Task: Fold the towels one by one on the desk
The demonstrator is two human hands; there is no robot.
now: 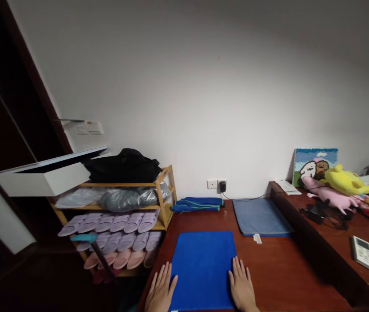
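A bright blue cloth (203,271) lies flat on the reddish-brown wooden table (278,264), at the bottom middle of the head view. My left hand (161,288) rests palm down at its left edge, with the fingers stretched out. At the right edge of the cloth lies my right hand (242,284), also palm down, its thumb over the blue fabric. Neither hand grips anything. Behind and to the right is a grey-blue cloth (262,215) with a small white tag. A folded blue cloth with green edging (198,204) lies against the wall.
On the left stands a wooden rack (162,203) with slippers (133,220), a black bag (124,167) and a white box (46,180). A raised surface at right holds plush toys (347,180), cables and a remote (364,252). A black adapter (222,186) sits in the wall socket.
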